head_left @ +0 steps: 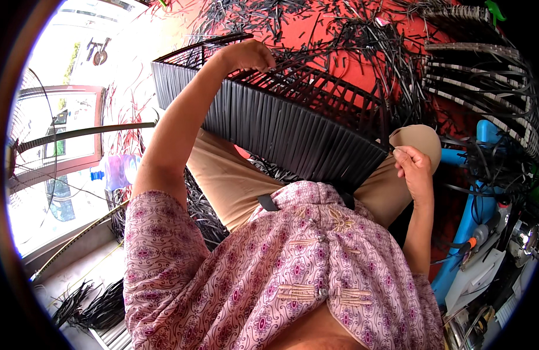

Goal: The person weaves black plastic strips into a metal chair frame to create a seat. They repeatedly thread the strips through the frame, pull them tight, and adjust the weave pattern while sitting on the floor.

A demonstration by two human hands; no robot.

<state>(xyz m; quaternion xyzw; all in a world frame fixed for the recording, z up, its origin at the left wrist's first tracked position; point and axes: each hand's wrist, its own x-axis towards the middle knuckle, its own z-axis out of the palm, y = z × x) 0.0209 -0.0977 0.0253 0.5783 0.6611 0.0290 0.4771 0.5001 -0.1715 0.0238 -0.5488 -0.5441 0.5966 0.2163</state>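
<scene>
Across my lap lies a long black frame, its near side wrapped in rows of flat black strips. The far side shows open bars with gaps. My left hand reaches over the frame's upper edge, fingers curled down; whatever they grip is hidden. Close to the frame's right-hand end is my right hand, its thumb and fingers pinched together. I cannot make out anything between those fingertips.
Loose black strips litter the red floor. Stacked wrapped frames stand at the right, near a blue plastic piece and tools. To the left are a large clear bottle, a red-framed glass panel and strip bundles.
</scene>
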